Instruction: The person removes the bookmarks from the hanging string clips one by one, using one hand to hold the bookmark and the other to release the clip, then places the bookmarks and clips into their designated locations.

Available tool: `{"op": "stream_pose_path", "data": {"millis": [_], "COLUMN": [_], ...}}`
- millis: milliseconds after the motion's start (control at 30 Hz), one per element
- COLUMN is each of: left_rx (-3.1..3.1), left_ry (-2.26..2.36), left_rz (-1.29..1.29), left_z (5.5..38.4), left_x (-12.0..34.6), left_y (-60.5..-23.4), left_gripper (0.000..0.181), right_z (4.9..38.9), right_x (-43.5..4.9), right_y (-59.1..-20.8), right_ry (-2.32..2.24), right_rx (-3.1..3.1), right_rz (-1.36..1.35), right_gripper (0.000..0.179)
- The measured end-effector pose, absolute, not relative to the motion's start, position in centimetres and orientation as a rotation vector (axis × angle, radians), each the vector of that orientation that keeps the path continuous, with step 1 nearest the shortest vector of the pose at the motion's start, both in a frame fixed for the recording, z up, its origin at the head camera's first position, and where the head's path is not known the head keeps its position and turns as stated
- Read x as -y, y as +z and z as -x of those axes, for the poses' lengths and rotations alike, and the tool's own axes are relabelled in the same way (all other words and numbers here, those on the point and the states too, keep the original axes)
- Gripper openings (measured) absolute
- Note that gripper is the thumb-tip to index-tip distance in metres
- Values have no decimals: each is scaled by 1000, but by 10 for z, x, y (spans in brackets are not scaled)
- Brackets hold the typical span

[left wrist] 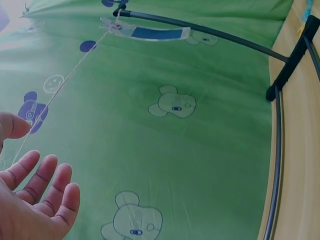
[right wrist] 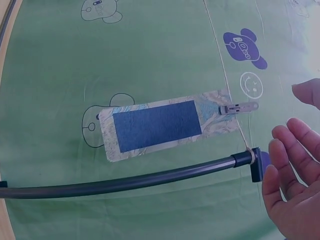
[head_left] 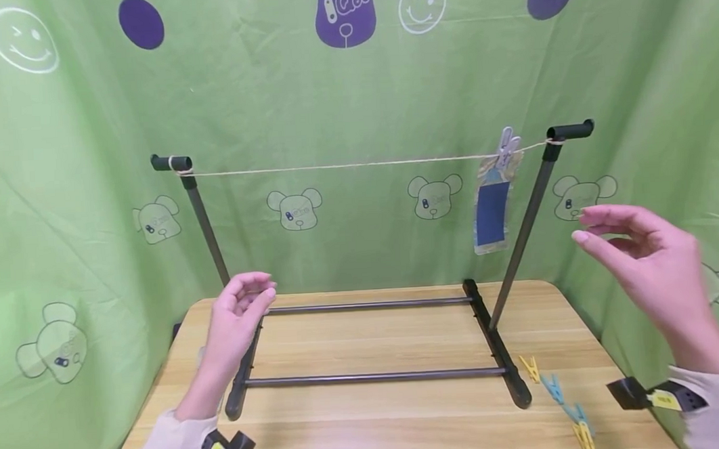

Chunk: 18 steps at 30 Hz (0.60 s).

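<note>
Empty hands (head_left: 239, 312) — pegged card (head_left: 493, 207)

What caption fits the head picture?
Two empty hands, left hand and right hand, beside a card pegged on a string.

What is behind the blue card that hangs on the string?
Behind the blue card is green cloth printed with bears. One bear outline shows partly beside the card in the right wrist view; the rest is covered.

Lowest yellow clothespin (head_left: 584, 438) cut off by bottom edge.
</note>
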<state>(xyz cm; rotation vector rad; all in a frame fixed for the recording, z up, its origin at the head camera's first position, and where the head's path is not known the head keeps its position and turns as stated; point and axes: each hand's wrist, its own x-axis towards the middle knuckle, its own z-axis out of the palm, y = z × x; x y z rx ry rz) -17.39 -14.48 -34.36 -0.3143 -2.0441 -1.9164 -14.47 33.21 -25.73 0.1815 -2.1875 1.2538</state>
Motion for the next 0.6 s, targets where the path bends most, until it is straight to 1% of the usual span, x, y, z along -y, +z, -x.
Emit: {"op": "stream_pose_path", "data": {"millis": [233, 600], "left_rx": [2012, 1959], "left_ry": [-1950, -2004], "left_rz": [344, 395], "left_z": [178, 185], "left_x": [132, 114], "left_y": [-341, -347], "left_gripper": [26, 27], "right_z": [151, 163], "right_x": [-324, -316], "right_y": [-252, -242], "right_ry": [1238, 1286], "right_rx": [2174, 2138], "right_rz": [-214, -291], "right_gripper": [38, 37]}}
